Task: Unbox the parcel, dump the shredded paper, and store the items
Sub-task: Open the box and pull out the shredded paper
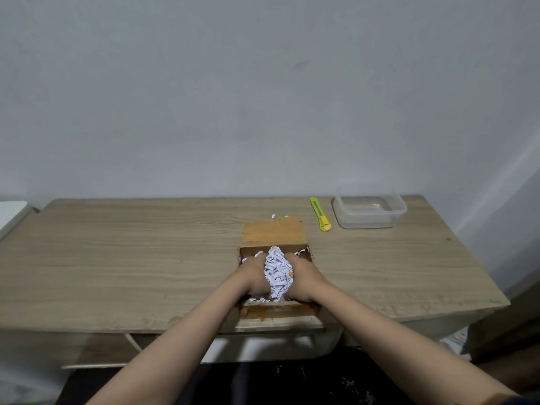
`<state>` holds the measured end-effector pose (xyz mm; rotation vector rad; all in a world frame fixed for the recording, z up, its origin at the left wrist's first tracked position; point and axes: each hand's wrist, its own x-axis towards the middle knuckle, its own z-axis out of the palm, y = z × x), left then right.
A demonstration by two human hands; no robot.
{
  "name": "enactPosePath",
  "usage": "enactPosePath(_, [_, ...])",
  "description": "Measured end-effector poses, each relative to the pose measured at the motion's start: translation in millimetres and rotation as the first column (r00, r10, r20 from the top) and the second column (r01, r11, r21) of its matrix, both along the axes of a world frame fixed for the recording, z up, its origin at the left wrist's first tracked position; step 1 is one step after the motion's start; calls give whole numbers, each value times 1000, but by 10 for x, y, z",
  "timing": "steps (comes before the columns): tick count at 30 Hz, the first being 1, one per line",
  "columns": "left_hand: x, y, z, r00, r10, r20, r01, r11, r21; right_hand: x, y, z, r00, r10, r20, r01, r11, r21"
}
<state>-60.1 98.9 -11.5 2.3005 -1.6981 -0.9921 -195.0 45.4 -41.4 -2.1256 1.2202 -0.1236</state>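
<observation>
From the head camera, an open cardboard box [274, 238] sits near the front edge of a wooden table [131, 258], its far flap folded back flat, and both hands are plunged inside it. The left hand [254, 276] and right hand [301, 277] press in from either side on a wad of shredded paper [277, 273], cupping it between them above the box. A yellow-green utility knife [320, 214] lies just beside an empty clear plastic container [369, 210] at the table's far right, well apart from the box.

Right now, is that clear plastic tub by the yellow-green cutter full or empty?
Empty: the clear plastic tub has no lid, and only its bare bottom shows through its see-through walls.
</observation>
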Motion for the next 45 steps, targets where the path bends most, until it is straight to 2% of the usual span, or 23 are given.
enactPosePath(3, [27,-14,-24,999,32,19,-32,999,14,11,8,-10,998,-10,56,10,1000,1])
enactPosePath(8, [-52,-46,36,973,-187,138,184,982,36,47,-25,-31,1000,17,21,-18,1000,20])
enactPosePath(12, [-37,-72,37,976,-178,128,168,983,79,46,-35,-21,999,34,17,-35,999,36])
enactPosePath(18, [76,-11,-73,995,88,-53,-89,995,-33,28,-36,-31,997,-9,80,7,999,36])
enactPosePath(22, [102,18,-57,971,147,-189,-164,983,-79,-28,-49,-16,983,-47,179,41,998,39])
enactPosePath(30, [184,103,-44,941,111,-320,-179,965,-192,-87,63,149,942,-39,334,41,999,2])
enactPosePath(38, [302,209,1,834,98,-544,-251,944,-215,-78,30,236,922,-23,386,38,999,-33])
enactPosePath(45, [314,210,210,824,91,-559,-263,936,-235,-59,-51,374,925,-31,379,48,998,-38])
